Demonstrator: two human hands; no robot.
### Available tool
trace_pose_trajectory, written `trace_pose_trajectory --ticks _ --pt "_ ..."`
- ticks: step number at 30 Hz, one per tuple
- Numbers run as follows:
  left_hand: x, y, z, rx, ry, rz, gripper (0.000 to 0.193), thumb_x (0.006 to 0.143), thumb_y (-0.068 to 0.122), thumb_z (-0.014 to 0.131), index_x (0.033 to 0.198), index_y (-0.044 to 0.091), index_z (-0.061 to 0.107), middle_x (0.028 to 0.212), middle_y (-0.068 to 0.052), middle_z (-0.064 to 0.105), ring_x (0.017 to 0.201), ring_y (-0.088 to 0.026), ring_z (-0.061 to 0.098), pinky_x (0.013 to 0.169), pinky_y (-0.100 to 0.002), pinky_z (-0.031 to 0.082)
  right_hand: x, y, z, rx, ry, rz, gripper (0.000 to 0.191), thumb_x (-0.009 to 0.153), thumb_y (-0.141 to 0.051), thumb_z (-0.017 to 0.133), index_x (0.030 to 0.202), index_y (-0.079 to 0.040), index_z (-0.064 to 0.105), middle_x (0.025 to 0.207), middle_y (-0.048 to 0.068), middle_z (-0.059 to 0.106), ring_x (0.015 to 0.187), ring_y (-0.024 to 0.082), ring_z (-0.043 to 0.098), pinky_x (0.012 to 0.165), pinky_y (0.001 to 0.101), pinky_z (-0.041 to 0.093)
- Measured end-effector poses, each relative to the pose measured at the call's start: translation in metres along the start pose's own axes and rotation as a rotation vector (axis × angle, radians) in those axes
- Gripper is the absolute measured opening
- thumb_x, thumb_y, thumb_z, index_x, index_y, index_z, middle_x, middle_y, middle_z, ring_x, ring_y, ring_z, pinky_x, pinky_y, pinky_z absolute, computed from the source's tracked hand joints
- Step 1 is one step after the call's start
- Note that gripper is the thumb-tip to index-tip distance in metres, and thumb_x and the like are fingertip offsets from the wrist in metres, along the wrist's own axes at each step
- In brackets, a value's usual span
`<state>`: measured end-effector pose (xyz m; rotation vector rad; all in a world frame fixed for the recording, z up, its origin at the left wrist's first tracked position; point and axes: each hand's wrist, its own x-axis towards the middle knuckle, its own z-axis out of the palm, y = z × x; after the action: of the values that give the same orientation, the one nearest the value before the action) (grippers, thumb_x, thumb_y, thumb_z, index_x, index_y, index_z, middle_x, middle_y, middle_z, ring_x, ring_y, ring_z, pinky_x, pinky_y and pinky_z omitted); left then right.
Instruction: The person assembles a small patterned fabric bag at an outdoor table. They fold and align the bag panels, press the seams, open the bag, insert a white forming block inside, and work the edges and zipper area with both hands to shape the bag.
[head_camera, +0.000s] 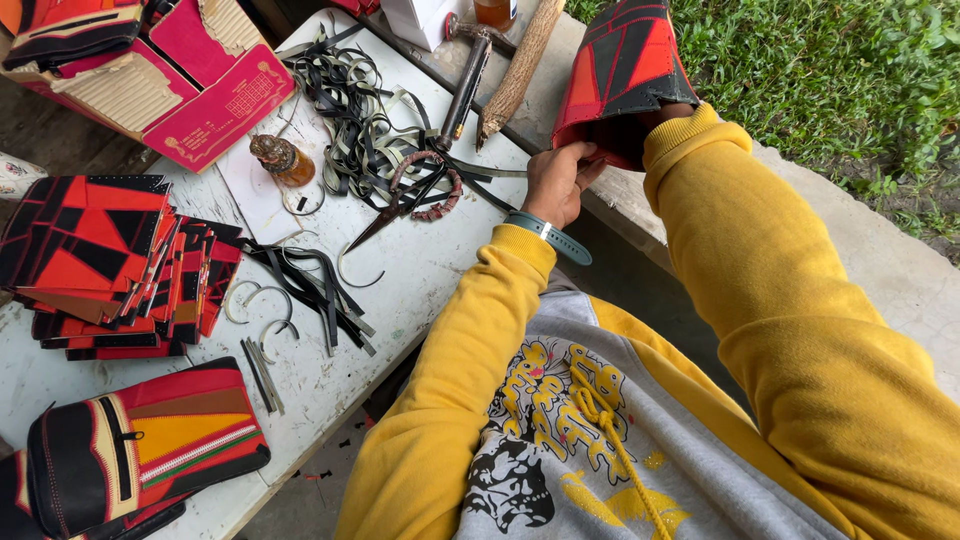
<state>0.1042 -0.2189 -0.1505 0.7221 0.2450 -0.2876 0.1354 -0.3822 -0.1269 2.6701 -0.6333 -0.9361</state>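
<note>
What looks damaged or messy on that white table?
The pink cardboard box at the far left corner is torn open, its corrugated layer showing. Black and pale leather strips lie in a loose tangle beside it.

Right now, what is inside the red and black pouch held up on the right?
The right arm's yellow sleeve runs into the pouch; the right hand is hidden inside. The left hand grips its open edge.

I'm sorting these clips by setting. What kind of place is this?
Probably an outdoor craft workbench for making patchwork bags: stacked red-and-black panels, black strips and scissors on a white table, with grass alongside.
</note>
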Motion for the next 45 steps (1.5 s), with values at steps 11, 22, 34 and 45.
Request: trace_pose_trajectory --ticks 11,22,34,45 --pt "0.002 -0.004 -0.002 0.034 0.008 0.003 0.013 0.087 -0.005 0.065 0.099 -0.01 0.063 0.097 -0.016 0.067 0.084 -0.026 0.07 0.079 -0.035 0.063 0.008 0.009 -0.009 -0.066 -0.051 -0.004 0.049 0.099 -0.043 0.063 0.143 -0.023 0.055 0.133 0.009 0.065 0.12 0.026 0.062 0.095 0.0412 0.052" --pt "0.002 -0.004 -0.002 0.019 0.013 0.013 0.015 0.086 -0.006 0.065 0.1 -0.009 0.063 0.098 -0.016 0.067 0.085 -0.027 0.07 0.079 -0.037 0.063 0.002 0.002 -0.002 -0.079 -0.034 0.025 0.049 0.099 -0.044 0.062 0.143 -0.024 0.055 0.134 0.009 0.065 0.121 0.027 0.062 0.096 0.0422 0.051" --pt "-0.001 -0.001 -0.002 0.055 0.006 0.001 0.015 0.087 -0.005 0.064 0.101 -0.01 0.064 0.097 -0.017 0.068 0.083 -0.026 0.07 0.078 -0.036 0.063 0.006 0.008 -0.011 -0.092 -0.041 0.0 0.049 0.098 -0.044 0.062 0.143 -0.026 0.055 0.134 0.01 0.065 0.122 0.028 0.061 0.097 0.0432 0.05" --pt "0.0 -0.007 -0.007 0.05 -0.002 0.013 0.014 0.087 -0.005 0.064 0.1 -0.011 0.064 0.097 -0.017 0.067 0.082 -0.026 0.069 0.077 -0.036 0.062 0.005 0.008 -0.001 -0.115 -0.027 -0.005 0.048 0.098 -0.045 0.062 0.143 -0.028 0.055 0.135 0.01 0.064 0.123 0.029 0.061 0.098 0.0442 0.049"
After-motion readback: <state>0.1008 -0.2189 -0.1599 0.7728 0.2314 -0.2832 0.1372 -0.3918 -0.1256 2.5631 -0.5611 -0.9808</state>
